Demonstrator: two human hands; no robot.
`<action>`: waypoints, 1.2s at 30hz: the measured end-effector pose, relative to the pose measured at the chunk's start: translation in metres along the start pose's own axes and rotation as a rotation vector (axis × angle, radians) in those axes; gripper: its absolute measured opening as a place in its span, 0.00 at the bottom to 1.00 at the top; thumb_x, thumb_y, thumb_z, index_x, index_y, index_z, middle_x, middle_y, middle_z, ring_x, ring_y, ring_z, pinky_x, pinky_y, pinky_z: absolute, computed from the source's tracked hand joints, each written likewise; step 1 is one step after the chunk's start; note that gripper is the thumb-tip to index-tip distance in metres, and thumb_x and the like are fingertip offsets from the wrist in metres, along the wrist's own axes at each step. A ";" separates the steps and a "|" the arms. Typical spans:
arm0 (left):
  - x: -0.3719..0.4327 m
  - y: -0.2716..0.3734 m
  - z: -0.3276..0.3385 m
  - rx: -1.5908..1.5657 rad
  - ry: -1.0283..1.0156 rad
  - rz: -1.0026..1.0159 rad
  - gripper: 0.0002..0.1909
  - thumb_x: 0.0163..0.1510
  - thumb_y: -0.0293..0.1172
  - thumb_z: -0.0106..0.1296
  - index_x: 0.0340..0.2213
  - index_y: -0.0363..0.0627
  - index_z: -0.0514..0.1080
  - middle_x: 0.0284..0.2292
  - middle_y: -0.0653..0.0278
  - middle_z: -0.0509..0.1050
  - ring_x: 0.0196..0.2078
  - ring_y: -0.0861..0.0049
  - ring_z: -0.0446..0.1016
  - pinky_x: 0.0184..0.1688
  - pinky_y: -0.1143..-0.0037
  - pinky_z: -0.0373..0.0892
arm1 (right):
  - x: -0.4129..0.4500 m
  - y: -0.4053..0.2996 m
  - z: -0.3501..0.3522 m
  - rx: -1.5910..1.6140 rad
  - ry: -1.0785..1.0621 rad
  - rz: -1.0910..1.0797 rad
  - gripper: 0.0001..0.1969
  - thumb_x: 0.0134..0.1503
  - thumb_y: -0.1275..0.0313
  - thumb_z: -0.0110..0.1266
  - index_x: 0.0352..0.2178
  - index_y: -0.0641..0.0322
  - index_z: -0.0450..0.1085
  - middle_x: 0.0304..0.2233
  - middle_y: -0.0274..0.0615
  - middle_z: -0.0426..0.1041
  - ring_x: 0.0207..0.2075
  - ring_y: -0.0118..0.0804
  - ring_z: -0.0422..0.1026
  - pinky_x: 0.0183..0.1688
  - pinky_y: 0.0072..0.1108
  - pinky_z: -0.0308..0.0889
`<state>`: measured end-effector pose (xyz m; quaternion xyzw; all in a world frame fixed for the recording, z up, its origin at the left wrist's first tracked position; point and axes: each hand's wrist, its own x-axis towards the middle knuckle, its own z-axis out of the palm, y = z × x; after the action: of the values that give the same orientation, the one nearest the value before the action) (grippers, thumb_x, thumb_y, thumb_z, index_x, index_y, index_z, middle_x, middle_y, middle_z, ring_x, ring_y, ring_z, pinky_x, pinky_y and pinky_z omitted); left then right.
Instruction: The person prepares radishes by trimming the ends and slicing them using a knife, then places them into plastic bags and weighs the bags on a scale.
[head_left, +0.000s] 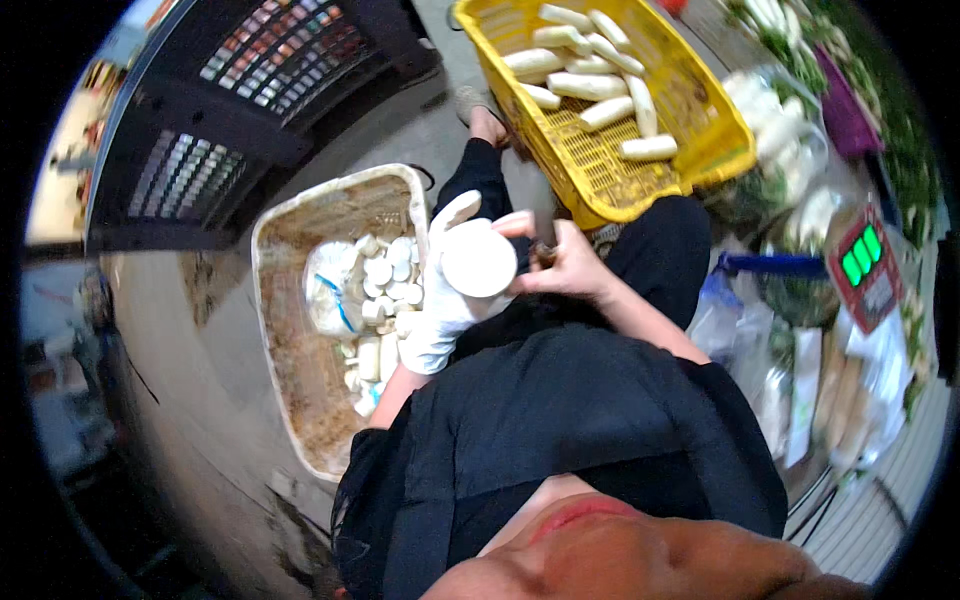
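A white glove covers my left hand, which is closed around a thick piece of peeled white radish with its round cut face showing. My bare right hand grips the dark handle of a knife; its blade is blurred and points away from me. The right fingers are close to the radish, and I cannot tell whether they touch it. Left of my gloved hand, a dirty white plastic tub holds cut radish pieces and a filled clear plastic bag.
Peeled radishes lie in a yellow plastic crate ahead. A dark slatted crate stands at the upper left. To the right are bagged radishes, a scale display with lit digits, and plastic bags.
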<state>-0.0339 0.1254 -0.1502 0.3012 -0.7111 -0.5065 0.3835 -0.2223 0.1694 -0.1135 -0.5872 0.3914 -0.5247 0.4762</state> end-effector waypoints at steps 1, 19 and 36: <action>0.014 0.006 0.014 0.121 -0.035 0.191 0.43 0.32 0.28 0.67 0.51 0.46 0.58 0.48 0.59 0.64 0.50 0.72 0.66 0.50 0.74 0.65 | -0.012 -0.006 -0.016 -0.048 0.071 -0.036 0.25 0.38 0.69 0.67 0.41 0.63 0.71 0.41 0.43 0.72 0.44 0.36 0.70 0.49 0.27 0.63; -0.062 0.028 -0.042 -0.176 0.365 -0.450 0.26 0.37 0.29 0.63 0.41 0.40 0.69 0.35 0.64 0.74 0.35 0.78 0.73 0.38 0.75 0.70 | 0.092 0.008 0.034 -1.168 -0.555 0.205 0.10 0.41 0.68 0.55 0.25 0.62 0.75 0.24 0.51 0.75 0.29 0.48 0.76 0.34 0.33 0.71; -0.062 0.021 -0.063 0.003 0.295 -0.381 0.34 0.37 0.26 0.64 0.48 0.41 0.64 0.38 0.63 0.74 0.40 0.78 0.73 0.43 0.76 0.70 | 0.056 -0.016 0.046 -0.889 -0.326 -0.283 0.13 0.47 0.68 0.56 0.13 0.61 0.65 0.13 0.43 0.68 0.17 0.45 0.71 0.21 0.31 0.65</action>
<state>0.0511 0.1519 -0.1327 0.5012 -0.5786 -0.5192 0.3801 -0.1694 0.1261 -0.0840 -0.8552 0.4143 -0.2679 0.1587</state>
